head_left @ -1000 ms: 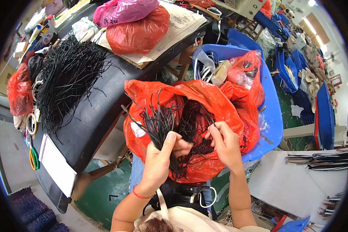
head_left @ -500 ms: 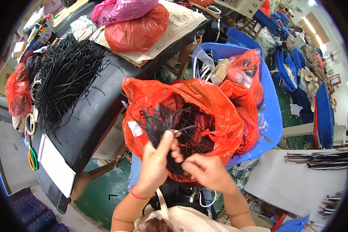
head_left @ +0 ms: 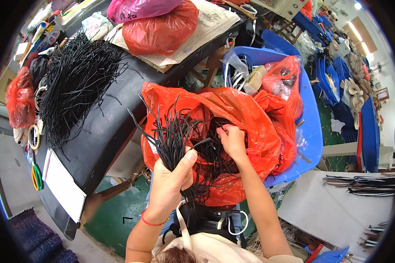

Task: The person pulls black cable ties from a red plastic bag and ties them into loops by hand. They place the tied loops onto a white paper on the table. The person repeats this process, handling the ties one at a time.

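My left hand [head_left: 174, 176] grips a bundle of thin black cords [head_left: 173, 138], its thumb across them; loose ends fan out above the fist and others hang below. Before me lies an open red plastic bag [head_left: 250, 125] with more black cords [head_left: 211, 164] tangled inside. My right hand [head_left: 233, 142] reaches into the bag, fingers curled together over those cords; what they pinch, if anything, is hidden. On the black-topped table [head_left: 114, 107] at the left spreads a large heap of black cords [head_left: 77, 83].
Behind the red bag stands a blue tub [head_left: 310, 136] with a smaller red bag [head_left: 283, 79] in it. Filled pink [head_left: 140, 9] and red bags [head_left: 162, 30] sit on a board at the back. White paper [head_left: 63, 186] and green-orange-handled scissors [head_left: 36, 176] are at the left edge.
My right hand has moved from beside the left hand, forward and right into the red bag. The left hand keeps its cord bundle, whose ends show more clearly now. The view has shifted slightly.
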Tool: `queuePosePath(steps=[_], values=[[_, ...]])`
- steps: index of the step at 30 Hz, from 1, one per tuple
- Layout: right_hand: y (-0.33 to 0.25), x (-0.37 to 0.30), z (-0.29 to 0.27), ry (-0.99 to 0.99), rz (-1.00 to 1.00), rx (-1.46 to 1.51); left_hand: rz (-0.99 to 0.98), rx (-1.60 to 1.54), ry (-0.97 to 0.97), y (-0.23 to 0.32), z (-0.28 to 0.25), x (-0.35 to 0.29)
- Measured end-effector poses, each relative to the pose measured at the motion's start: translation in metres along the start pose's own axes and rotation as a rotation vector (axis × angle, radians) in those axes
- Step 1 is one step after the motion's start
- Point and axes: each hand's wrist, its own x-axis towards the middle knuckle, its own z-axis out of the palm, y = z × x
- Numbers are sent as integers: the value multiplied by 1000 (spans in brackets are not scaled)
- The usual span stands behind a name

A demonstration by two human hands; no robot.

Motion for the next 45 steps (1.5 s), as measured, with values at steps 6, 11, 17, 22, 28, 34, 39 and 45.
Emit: queuePosePath(steps=[6,11,17,22,28,34,39,45], values=[[-24,-30,-55,-273,56,482,-96,-169,19,-6,5,2],[-48,-55,-94,-315,-21,646,-57,-133,-13,-12,5,5],[-82,-90,-109,-206,-271,481,-28,-152,-39,-27,11,10],[-102,-117,-106,-188,-236,323,-6,-150,-63,-37,11,11],[-104,-132,-94,-170,-352,267,-49,-310,-19,-33,16,11],[-101,-141,-94,-172,-412,207,-83,-244,-46,-22,14,7],[-102,-144,-91,-184,-439,224,-66,-249,-72,-20,8,7],[-105,-145,-91,-194,-440,229,-80,-218,-32,-13,9,4]])
